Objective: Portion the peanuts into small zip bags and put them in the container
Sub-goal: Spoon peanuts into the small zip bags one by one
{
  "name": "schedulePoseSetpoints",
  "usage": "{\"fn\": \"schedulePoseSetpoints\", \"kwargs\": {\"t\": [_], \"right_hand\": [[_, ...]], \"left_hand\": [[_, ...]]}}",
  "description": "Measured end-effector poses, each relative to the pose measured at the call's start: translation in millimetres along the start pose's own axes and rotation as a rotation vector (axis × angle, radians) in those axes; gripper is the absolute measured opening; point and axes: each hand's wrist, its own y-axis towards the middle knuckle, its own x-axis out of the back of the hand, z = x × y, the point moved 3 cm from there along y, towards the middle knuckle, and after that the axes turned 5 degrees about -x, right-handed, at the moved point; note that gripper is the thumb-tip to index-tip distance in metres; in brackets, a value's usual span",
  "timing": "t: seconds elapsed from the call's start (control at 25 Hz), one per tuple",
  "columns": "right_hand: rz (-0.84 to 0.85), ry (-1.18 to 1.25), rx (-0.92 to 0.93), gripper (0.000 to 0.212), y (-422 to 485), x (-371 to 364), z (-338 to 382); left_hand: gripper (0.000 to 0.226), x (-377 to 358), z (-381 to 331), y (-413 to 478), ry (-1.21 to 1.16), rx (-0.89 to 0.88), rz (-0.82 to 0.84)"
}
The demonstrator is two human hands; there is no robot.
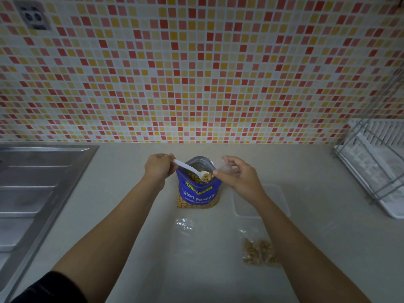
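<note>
Left hand (pixel 158 166) grips spoon (pixel 189 169) in the "TONG GARDEN" salted-peanuts pack (pixel 197 192); right hand (pixel 239 179) pinches zip bag (pixel 227 168) beside it.

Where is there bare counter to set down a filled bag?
Bare counter lies between the sink and the peanut bag, and between the container and the dish rack. Crowded: on the near side of peanut bag and container, where empty zip bags and a filled zip bag lie.

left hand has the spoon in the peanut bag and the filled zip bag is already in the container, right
Not quite. The head view shows the filled zip bag lying on the counter, nearer the camera than the container, not in it. The left hand does hold the spoon in the peanut bag.
</note>
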Motion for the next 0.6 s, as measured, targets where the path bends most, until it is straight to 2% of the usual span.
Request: {"fn": "schedulePoseSetpoints", "kwargs": {"t": [0.16, 0.4, 0.52, 0.6], "right_hand": [[-0.028, -0.137, 0.042, 0.059, 5.0, 2.9, 1.2], [0.001, -0.422, 0.109, 0.064, 5.3, -11.6, 12.4], [-0.021, -0.310, 0.112, 0.060, 3.3, -21.0, 17.1], [-0.037, -0.174, 0.100, 0.056, 1.3, -27.7, 19.9]], "left_hand": [[0.027, 12.0, 0.7, 11.4, 0.003, 0.026, -0.042], [0.014, 25.0, -36.3, 15.1, -0.133, 0.007, -0.098], [0.018, 18.9, -65.4, 2.2, -0.063, -0.122, -0.037], [0.018, 7.7, -84.7, -24.9, 0.112, -0.357, 0.044]]}}
